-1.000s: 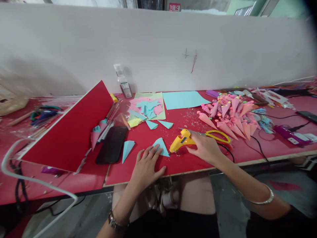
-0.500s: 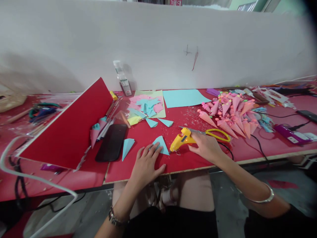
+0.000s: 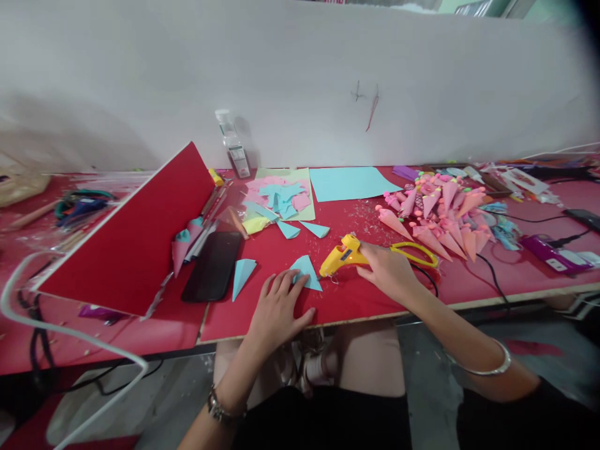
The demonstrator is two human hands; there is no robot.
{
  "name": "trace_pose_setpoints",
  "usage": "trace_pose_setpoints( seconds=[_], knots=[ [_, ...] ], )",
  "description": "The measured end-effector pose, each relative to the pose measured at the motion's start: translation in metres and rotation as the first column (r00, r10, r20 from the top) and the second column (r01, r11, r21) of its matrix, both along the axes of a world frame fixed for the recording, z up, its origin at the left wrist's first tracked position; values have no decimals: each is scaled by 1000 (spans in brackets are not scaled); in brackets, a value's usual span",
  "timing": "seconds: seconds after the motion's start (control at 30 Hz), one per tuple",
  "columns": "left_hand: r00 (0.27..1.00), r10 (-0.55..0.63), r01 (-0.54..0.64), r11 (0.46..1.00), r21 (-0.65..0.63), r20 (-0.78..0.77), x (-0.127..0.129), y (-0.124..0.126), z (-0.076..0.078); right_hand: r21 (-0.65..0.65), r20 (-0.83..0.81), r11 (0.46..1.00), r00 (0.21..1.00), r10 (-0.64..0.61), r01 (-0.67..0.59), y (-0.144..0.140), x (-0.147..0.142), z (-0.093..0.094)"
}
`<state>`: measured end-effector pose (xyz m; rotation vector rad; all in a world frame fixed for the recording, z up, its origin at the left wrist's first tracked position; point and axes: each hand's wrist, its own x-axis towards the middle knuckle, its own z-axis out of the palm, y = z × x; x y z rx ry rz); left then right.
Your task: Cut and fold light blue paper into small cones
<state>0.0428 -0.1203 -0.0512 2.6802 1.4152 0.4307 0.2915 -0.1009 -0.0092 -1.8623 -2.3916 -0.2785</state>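
My left hand (image 3: 280,306) lies flat with fingers spread, its fingertips resting on a light blue paper piece (image 3: 307,273) on the red table. My right hand (image 3: 391,272) is wrapped round the handle of a yellow glue gun (image 3: 344,255). The gun's nozzle points left and down, at the right edge of that paper. Left of my left hand lies a rolled blue paper cone (image 3: 242,277). Two more blue cones, a left one (image 3: 287,230) and a right one (image 3: 314,229), lie farther back. Yellow-handled scissors (image 3: 415,253) lie partly hidden behind my right hand.
A heap of pink paper cones (image 3: 450,215) lies at right. Blue and pink scraps (image 3: 280,197) sit beside a blue sheet (image 3: 349,184). A black phone (image 3: 210,267), a leaning red board (image 3: 135,237) and a bottle (image 3: 237,150) stand or lie at left. Cords trail at right.
The glue gun's nozzle has shifted slightly left and up along the paper's right edge. My left hand stays on the paper. The view has tilted slightly.
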Motion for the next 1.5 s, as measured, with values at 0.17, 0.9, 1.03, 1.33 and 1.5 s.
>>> trace_pose_setpoints(
  seconds=[0.17, 0.9, 1.03, 1.33, 1.5],
  knots=[
    [1000, 4, -4, 1000, -2, 5, 0, -1, 1, 13, 7, 1000, 1000, 2, -2, 1, -2, 1],
    [1000, 2, -2, 1000, -28, -2, 0, 0, 1, -13, -9, 998, 998, -62, 62, 20, -13, -4],
    [1000, -4, 5, 999, -32, 6, 0, 0, 2, -41, -17, 995, 996, -87, 86, 25, -16, -4],
    [1000, -4, 4, 1000, -28, 8, 0, 0, 0, -47, -15, 991, 992, -123, 123, 30, -22, -4],
    [1000, -1, 2, 1000, -29, 5, 0, -1, 1, -10, -18, 993, 993, -115, 114, 31, -22, -5]
  ],
)
